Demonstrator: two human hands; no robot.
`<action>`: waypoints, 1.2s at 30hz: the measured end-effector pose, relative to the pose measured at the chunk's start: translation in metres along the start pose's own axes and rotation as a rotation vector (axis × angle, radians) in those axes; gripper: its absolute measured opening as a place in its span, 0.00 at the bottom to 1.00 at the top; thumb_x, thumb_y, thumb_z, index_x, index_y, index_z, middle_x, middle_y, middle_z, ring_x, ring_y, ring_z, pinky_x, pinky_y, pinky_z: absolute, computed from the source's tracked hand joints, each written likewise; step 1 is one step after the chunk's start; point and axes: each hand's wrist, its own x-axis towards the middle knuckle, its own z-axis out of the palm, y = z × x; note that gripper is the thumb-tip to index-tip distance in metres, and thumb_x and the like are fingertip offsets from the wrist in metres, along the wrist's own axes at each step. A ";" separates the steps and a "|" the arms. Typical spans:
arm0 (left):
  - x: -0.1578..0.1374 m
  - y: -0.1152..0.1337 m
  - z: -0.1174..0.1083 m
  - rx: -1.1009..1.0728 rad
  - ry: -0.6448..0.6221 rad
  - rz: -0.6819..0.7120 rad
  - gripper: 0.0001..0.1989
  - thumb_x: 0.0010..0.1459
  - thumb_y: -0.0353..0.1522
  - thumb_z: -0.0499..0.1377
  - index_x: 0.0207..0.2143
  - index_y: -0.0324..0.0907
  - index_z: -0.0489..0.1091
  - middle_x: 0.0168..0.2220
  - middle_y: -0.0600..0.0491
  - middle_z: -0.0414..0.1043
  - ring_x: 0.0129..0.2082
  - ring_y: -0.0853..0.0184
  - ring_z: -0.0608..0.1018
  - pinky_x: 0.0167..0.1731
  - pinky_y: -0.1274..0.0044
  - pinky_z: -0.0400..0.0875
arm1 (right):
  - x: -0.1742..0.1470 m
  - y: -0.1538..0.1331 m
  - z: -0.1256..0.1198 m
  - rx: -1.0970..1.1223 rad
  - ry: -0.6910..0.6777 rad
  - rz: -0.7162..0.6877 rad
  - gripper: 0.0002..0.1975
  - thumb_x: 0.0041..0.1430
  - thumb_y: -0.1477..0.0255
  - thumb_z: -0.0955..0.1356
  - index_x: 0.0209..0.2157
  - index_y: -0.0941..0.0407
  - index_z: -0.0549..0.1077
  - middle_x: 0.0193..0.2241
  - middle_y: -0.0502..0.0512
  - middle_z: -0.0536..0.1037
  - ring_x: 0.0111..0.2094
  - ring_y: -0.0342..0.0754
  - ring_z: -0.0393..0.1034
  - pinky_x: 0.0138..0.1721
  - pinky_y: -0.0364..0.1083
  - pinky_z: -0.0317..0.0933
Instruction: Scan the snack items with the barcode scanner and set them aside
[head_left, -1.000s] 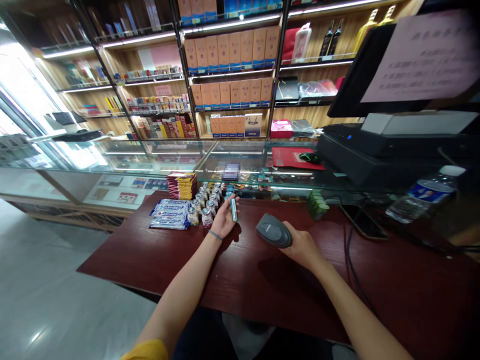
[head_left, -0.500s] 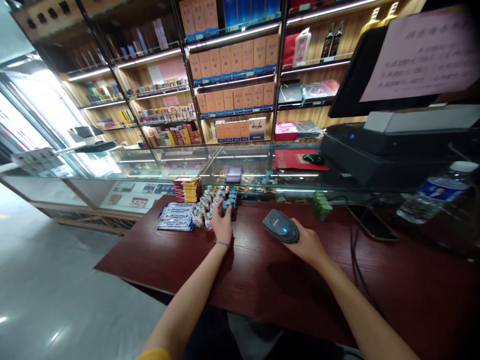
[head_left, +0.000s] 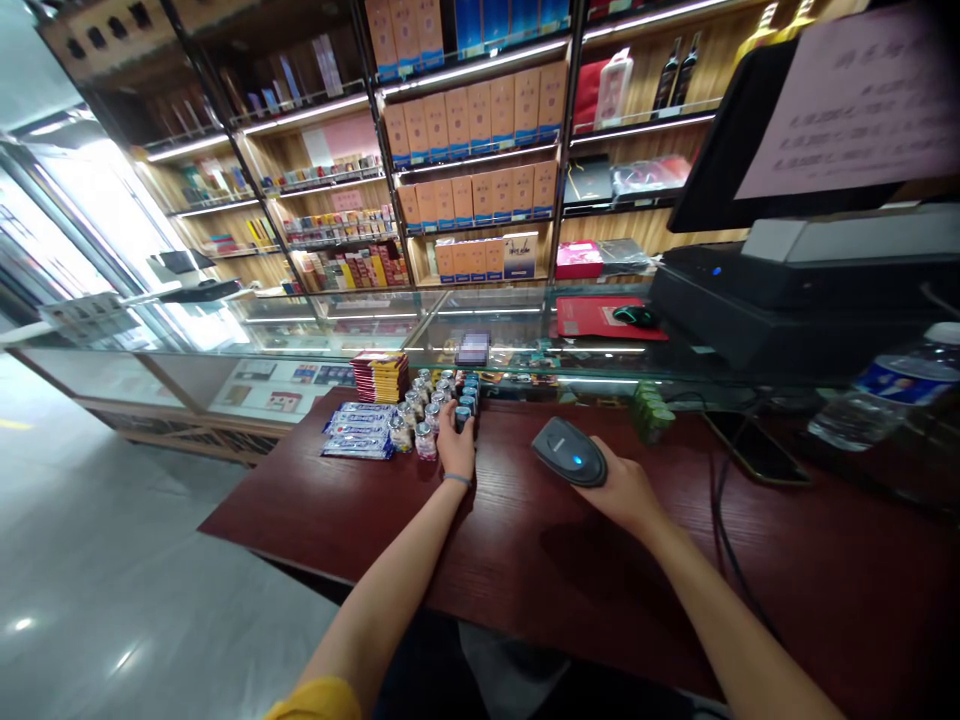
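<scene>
My left hand [head_left: 457, 452], a band round its wrist, is at the front of a row of small dark-blue jars [head_left: 470, 385]. Its thumb and fingers close round the nearest blue-topped jar [head_left: 463, 414], which still stands in the row. Just left of that hand are rows of small clear jars [head_left: 425, 438] with silver lids and pale or pink contents. My right hand [head_left: 626, 492] grips a dark grey barcode scanner [head_left: 570, 453] with a lit blue light, held above the brown table [head_left: 517, 560]. The scanner's head points left, towards the jars.
Blue-and-white packets [head_left: 360, 432] and a stack of red-and-yellow packets [head_left: 379, 377] lie left of the jars. Green containers [head_left: 651, 410], a phone [head_left: 756, 448], cables and a water bottle [head_left: 874, 405] are on the right. A glass counter [head_left: 517, 325] runs behind.
The left hand's fingers have come in closer round the front blue-topped jar. The right hand still holds the scanner in about the same place. The whole view has shifted slightly.
</scene>
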 end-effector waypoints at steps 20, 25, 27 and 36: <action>0.005 -0.014 -0.001 0.121 -0.060 -0.075 0.36 0.59 0.30 0.62 0.68 0.44 0.57 0.69 0.49 0.57 0.69 0.62 0.61 0.69 0.70 0.52 | -0.002 0.010 0.007 -0.076 0.049 -0.049 0.17 0.51 0.63 0.70 0.44 0.50 0.72 0.29 0.52 0.83 0.33 0.59 0.81 0.29 0.46 0.67; 0.005 -0.016 -0.002 0.156 -0.077 -0.088 0.34 0.60 0.31 0.61 0.67 0.43 0.58 0.67 0.49 0.61 0.67 0.62 0.65 0.68 0.70 0.54 | -0.002 0.008 0.006 -0.075 0.052 -0.031 0.19 0.51 0.63 0.71 0.45 0.50 0.73 0.29 0.52 0.83 0.33 0.59 0.81 0.29 0.46 0.67; 0.005 -0.016 -0.002 0.150 -0.077 -0.093 0.33 0.60 0.31 0.61 0.67 0.44 0.59 0.67 0.49 0.62 0.66 0.61 0.66 0.67 0.68 0.55 | -0.002 0.007 0.005 -0.065 0.044 -0.023 0.20 0.50 0.62 0.71 0.46 0.50 0.73 0.30 0.53 0.83 0.33 0.60 0.81 0.30 0.46 0.67; 0.003 -0.004 -0.002 0.144 -0.081 -0.074 0.39 0.58 0.32 0.64 0.69 0.44 0.54 0.69 0.47 0.57 0.69 0.60 0.60 0.69 0.68 0.51 | -0.001 0.006 0.005 -0.040 0.032 0.003 0.23 0.50 0.61 0.70 0.48 0.52 0.72 0.30 0.55 0.83 0.35 0.63 0.81 0.31 0.48 0.67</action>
